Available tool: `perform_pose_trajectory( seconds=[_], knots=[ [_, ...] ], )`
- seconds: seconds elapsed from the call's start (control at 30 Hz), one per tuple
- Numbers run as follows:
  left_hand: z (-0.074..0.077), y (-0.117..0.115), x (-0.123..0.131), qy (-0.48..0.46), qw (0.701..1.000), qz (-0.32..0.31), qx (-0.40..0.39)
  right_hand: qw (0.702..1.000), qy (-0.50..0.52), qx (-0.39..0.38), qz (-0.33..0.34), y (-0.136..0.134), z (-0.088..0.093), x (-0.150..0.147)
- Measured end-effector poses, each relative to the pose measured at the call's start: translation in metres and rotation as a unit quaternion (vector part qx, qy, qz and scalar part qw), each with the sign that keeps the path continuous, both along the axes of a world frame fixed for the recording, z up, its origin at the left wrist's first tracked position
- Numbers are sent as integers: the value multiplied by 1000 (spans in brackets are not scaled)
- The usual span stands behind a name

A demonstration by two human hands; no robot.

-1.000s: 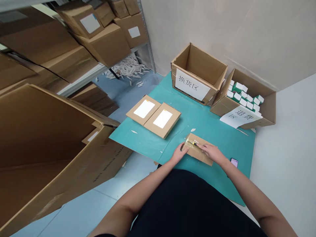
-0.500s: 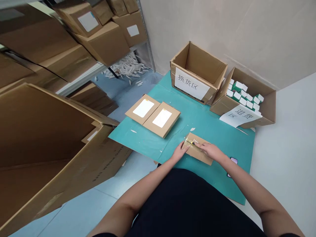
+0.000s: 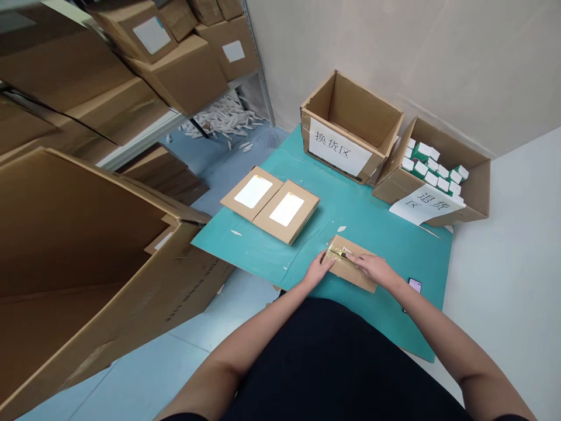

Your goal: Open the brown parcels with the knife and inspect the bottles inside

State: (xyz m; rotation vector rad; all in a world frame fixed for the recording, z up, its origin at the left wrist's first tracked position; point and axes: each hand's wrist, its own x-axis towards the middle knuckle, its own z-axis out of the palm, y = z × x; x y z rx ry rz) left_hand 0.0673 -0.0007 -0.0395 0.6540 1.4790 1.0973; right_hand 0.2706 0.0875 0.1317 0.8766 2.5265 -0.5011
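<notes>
A small taped cardboard box (image 3: 353, 275) lies on the green tabletop in front of me. My left hand (image 3: 319, 270) grips the box's left end, with its fingers bent over the edge. In my right hand (image 3: 372, 269) is a utility knife (image 3: 343, 254), yellow and black, its tip at the clear tape near the box's left end. The fingers of that hand are closed round the knife's handle and hide most of it.
Two labelled cartons (image 3: 254, 192) lie side by side at the table's left. An open box (image 3: 366, 105) and another box (image 3: 475, 187) holding green-and-white packs stand at the back. A phone (image 3: 414, 285) is beside my right forearm. A big open carton (image 3: 175, 269) stands left, before the loaded shelf (image 3: 164, 120).
Hands, knife and small box hold almost the same positions. The whole view has shifted very slightly.
</notes>
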Motion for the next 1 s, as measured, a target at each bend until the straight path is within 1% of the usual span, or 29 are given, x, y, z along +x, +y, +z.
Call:
perform_pose_trajectory(
  seconds=[0.27,0.6,0.67,0.83,1.0],
  knots=[
    [3,0,-1,11,1000,-6,-13,999,-33,-16,-22,-2,9,-9],
    [9,0,-4,29,999,-25,-12,999,-41,-22,-23,-4,7,-11],
    [9,0,-4,43,999,-25,-7,999,-41,-22,-24,-4,9,-12],
    [9,-2,-5,112,994,-8,9,998,-43,-24,-32,-5,18,-16],
    [13,-3,-5,132,991,-7,24,998,-47,-27,-37,-5,23,-19]
  ],
)
